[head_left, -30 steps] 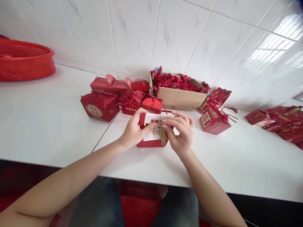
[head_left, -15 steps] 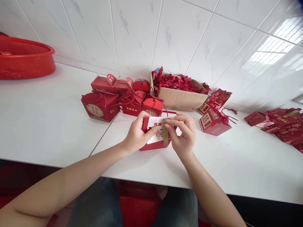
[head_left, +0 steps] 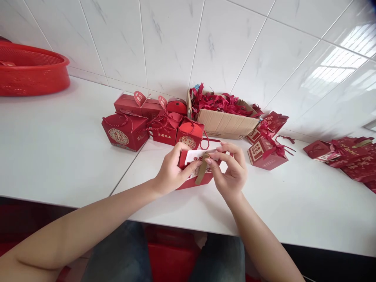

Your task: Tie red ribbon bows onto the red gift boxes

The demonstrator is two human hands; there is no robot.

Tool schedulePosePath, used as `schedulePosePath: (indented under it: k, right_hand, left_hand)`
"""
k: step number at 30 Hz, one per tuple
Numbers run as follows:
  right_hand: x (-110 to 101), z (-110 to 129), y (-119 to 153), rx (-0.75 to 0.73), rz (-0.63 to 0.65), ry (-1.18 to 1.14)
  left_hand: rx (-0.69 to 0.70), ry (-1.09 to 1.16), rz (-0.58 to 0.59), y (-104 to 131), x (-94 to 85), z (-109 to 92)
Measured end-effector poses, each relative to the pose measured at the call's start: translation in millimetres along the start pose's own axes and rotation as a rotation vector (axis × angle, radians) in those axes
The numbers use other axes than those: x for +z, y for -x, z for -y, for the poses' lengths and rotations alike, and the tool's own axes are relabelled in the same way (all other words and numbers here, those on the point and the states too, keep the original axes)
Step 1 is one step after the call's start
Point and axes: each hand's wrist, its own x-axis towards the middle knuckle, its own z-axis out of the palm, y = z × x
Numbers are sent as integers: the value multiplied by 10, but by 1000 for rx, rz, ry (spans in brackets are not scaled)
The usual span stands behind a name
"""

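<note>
A red gift box [head_left: 192,183] with a white printed front panel sits on the table between my hands. My left hand [head_left: 172,172] grips its left side, thumb across the front and fingers behind. With thumb and fingertips, my right hand [head_left: 232,168] pinches the upper end of a gold strap [head_left: 201,174] that hangs down over the panel. My fingers cover part of the printed panel and the strap's top end.
Behind the hands stand several red gift boxes [head_left: 125,135] with rope handles. A cardboard box [head_left: 226,124] full of red ribbons is against the tiled wall. Ribbon-tied boxes [head_left: 268,156] stand to the right, flat red packages [head_left: 360,156] farther right. A red plastic basket [head_left: 32,80] is far left.
The gift box's front panel has tipped and looks more foreshortened. The gold strap's lower end has swung left, while both hands keep their hold.
</note>
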Motion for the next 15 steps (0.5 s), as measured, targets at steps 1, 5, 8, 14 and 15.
schedulePosePath:
  k: [1,5,8,14,15]
  right_hand:
    - [-9,8,0,-9,1,5]
    - [-44,43,-2,-35,10,10]
    - [-55,67,0,-42,15,-1]
    - [-67,99,-4,-63,1,-15]
    - [-77,97,-9,-73,7,-16]
  left_hand:
    - [18,0,-1,4,0,-1]
    - [94,32,2,18,2,-1]
    - [133,67,-2,27,7,1]
    - [220,151,41,38,8,-24]
    - [232,152,38,39,5,-26]
